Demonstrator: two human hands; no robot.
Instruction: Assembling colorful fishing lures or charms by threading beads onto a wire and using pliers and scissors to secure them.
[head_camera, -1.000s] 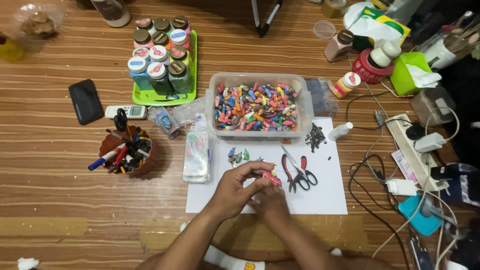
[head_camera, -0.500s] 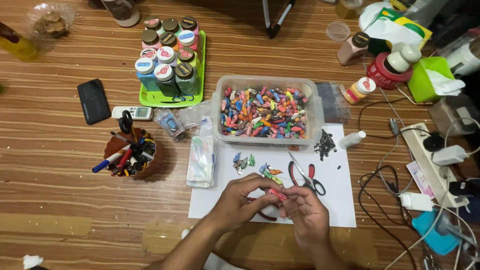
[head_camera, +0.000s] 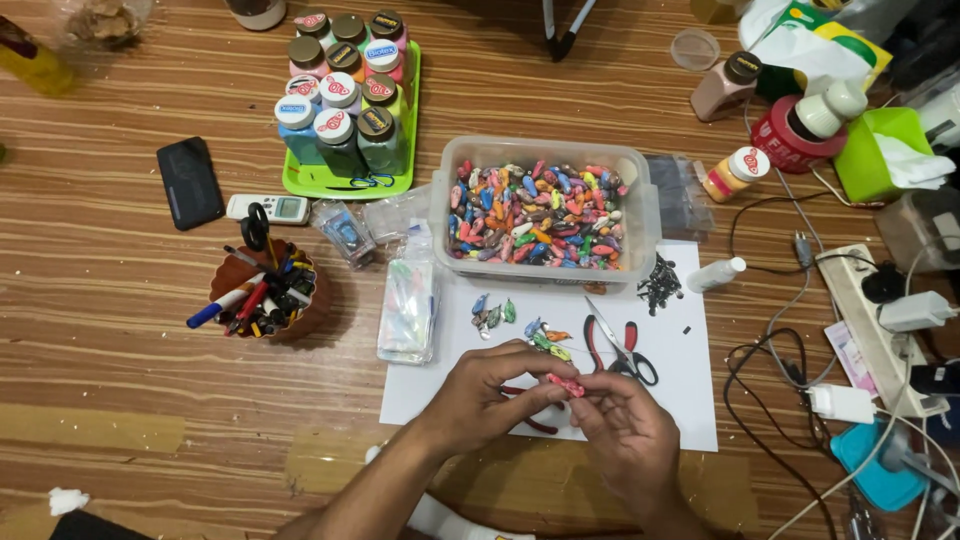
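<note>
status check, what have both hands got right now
Left hand and right hand pinch one small red bead between fingertips. Over white paper sheet. Red-handled pliers beside, not touching.

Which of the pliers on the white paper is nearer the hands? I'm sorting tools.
The red-handled pair partly under the left hand; the other red-and-black pair lies apart, by the right hand.

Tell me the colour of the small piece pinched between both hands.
Red, or pinkish red: the small piece between left hand and right hand, head view.

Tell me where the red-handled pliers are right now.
In the head view, the red-handled pliers lie on the white paper sheet, just below the clear tub of beads, above the right hand.
</note>
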